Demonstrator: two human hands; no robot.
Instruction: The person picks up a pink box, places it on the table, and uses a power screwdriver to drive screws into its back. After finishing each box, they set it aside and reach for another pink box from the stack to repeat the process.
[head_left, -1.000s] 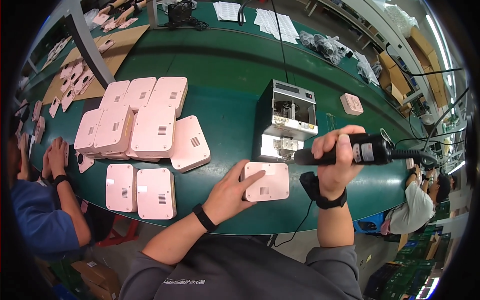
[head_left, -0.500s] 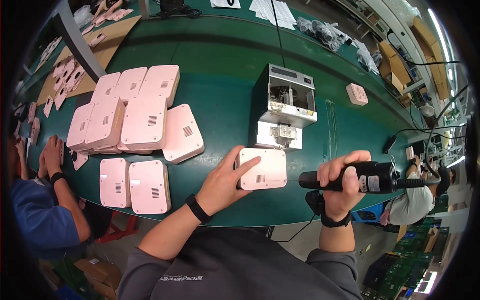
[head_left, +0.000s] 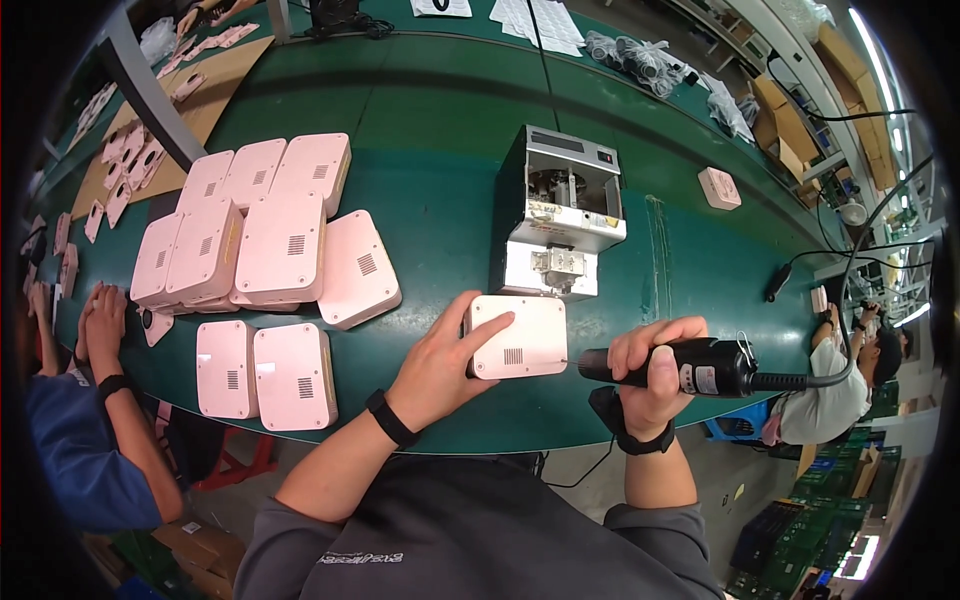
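My left hand (head_left: 437, 355) is closed around the left end of a pale pink plastic box (head_left: 525, 335), its index finger lying across the top face. The box has small corner holes and a slotted vent, and lies on the green table against the front of a screw feeder machine (head_left: 562, 205). In my right hand (head_left: 655, 365) is a black corded electric screwdriver (head_left: 700, 367), held level with its thin bit pointing left. The bit's tip is at the box's lower right corner; I cannot tell whether it sits in the hole.
Stacked pink boxes (head_left: 280, 245) stand to the left, with two more (head_left: 295, 380) nearer me. A small pink box (head_left: 718, 188) lies at the far right. The screwdriver's cord (head_left: 835, 377) loops up on the right. Co-workers sit on both sides, one with clasped hands (head_left: 101, 325).
My right hand has brought the screwdriver left, so its bit now reaches the box's corner. My left hand keeps its hold on the box. The whole view has shifted slightly.
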